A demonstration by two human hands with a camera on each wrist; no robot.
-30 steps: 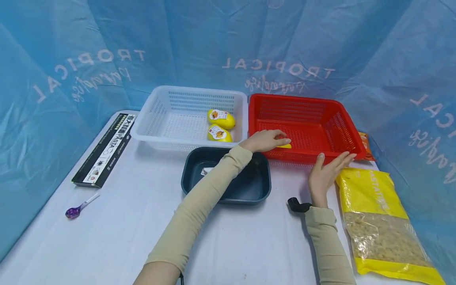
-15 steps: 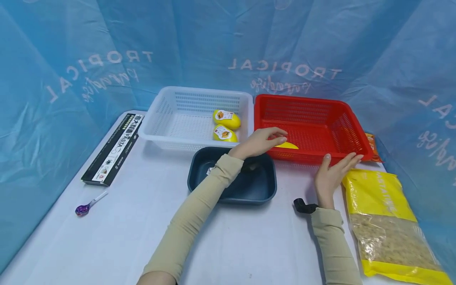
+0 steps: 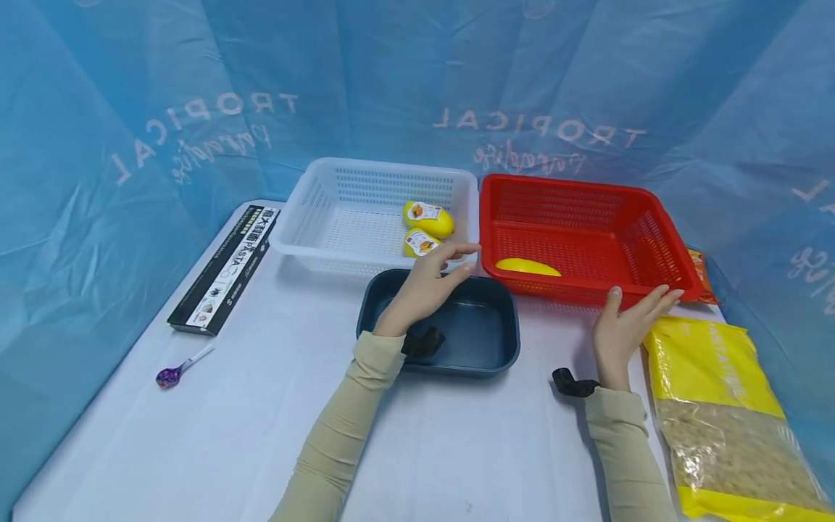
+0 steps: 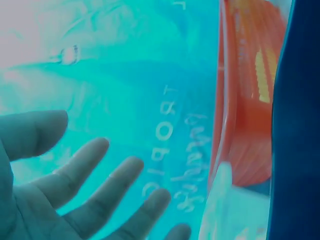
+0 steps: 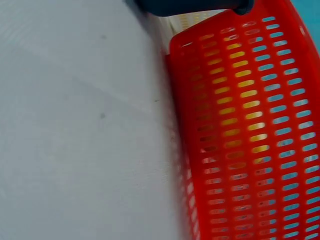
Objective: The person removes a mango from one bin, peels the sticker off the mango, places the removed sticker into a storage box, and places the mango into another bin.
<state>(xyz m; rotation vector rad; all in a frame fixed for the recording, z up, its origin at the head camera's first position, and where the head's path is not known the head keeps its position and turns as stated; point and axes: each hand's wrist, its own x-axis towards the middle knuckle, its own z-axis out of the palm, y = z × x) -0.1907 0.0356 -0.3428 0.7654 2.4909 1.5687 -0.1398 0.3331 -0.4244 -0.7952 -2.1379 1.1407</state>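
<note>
My left hand hangs over the dark blue tub, fingers spread and holding nothing; the left wrist view shows the same spread fingers. In the front left corner of the red basket lies a smooth yellow, mango-shaped thing. It shows through the slots of the basket wall in the right wrist view. My right hand is at that basket's front right rim, its fingers straight against it. Two yellow mango-shaped things with white labels lie in the white basket, the nearer one partly behind my left hand.
A black pasta box and a purple-wrapped lollipop lie on the left. On the right are a yellow bag of pasta and an orange packet beside the red basket. A blue curtain closes off the back.
My left hand has let go of the yellow mango-shaped thing in the red basket and drawn back left over the tub. My right hand stays at the rim; the head view has shifted slightly.
</note>
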